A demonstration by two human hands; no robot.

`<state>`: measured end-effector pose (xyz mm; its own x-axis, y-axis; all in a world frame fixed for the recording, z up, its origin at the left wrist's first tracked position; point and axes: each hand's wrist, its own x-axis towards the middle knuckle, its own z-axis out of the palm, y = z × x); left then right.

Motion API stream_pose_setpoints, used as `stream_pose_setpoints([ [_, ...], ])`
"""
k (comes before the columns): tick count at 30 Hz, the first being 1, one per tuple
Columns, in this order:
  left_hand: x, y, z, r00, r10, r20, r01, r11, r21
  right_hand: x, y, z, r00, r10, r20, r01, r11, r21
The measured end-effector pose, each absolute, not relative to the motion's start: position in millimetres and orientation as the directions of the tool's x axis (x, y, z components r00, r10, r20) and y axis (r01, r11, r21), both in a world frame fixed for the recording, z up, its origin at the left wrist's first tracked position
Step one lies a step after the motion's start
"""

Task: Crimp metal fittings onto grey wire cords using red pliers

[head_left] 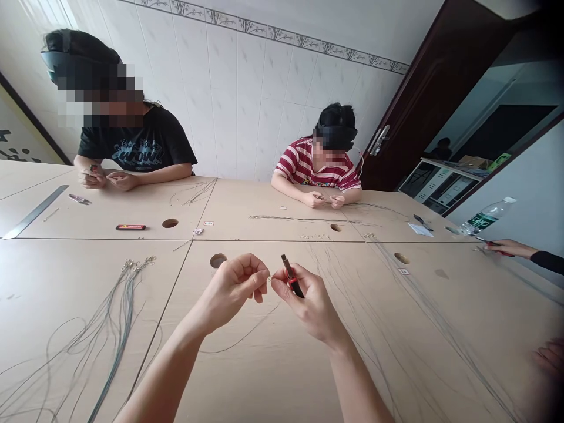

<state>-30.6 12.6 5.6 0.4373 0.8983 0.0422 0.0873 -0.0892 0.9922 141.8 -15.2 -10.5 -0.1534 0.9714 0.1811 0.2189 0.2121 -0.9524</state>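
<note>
Both my hands meet over the middle of the table. My left hand (242,285) is closed in a pinch on the end of a thin cord (253,333), which droops to the table below. A tiny light-coloured piece (269,278) shows between the fingertips of both hands; its kind is too small to tell. My right hand (308,294) touches it with thumb and forefinger. It is also closed around what looks like small pliers (291,277), with a dark metal tip pointing up and red-and-black handles. The palm hides the rest.
A bundle of cords with metal ends (127,294) lies on the left, and long thin cords (423,311) on the right. Two people (132,141) (317,158) work across the table (264,388). Another person's hand (513,248) is near a bottle (487,216). The tabletop has round holes (218,260).
</note>
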Motion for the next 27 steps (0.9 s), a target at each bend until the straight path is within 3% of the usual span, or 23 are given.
stream_pose_setpoints([
  [8,-30.0,11.4,6.6,0.46,0.887,0.036,0.092,-0.088,0.992,140.2,-16.4,-10.3,-0.16,0.967,0.199,0.224,0.232,-0.947],
  [17,-42.0,17.5,3.4,0.586,0.806,-0.085,0.244,-0.075,0.967,147.0,-15.4,-10.5,-0.097,0.973,0.209,0.254,0.227,-0.94],
  [21,-52.3,17.0,8.2,0.646,0.745,-0.165,0.402,-0.148,0.904,151.2,-16.8,-8.5,-0.054,0.972,0.23,0.238,0.236,-0.942],
  [24,-58.3,18.1,13.4,0.538,0.842,-0.039,0.458,-0.253,0.852,151.5,-18.8,-6.3,-0.048,0.969,0.241,0.251,0.245,-0.937],
  [27,-52.4,23.7,12.3,0.499,0.863,0.084,0.325,-0.276,0.904,149.6,-20.2,-2.6,-0.075,0.965,0.25,0.272,0.261,-0.926],
])
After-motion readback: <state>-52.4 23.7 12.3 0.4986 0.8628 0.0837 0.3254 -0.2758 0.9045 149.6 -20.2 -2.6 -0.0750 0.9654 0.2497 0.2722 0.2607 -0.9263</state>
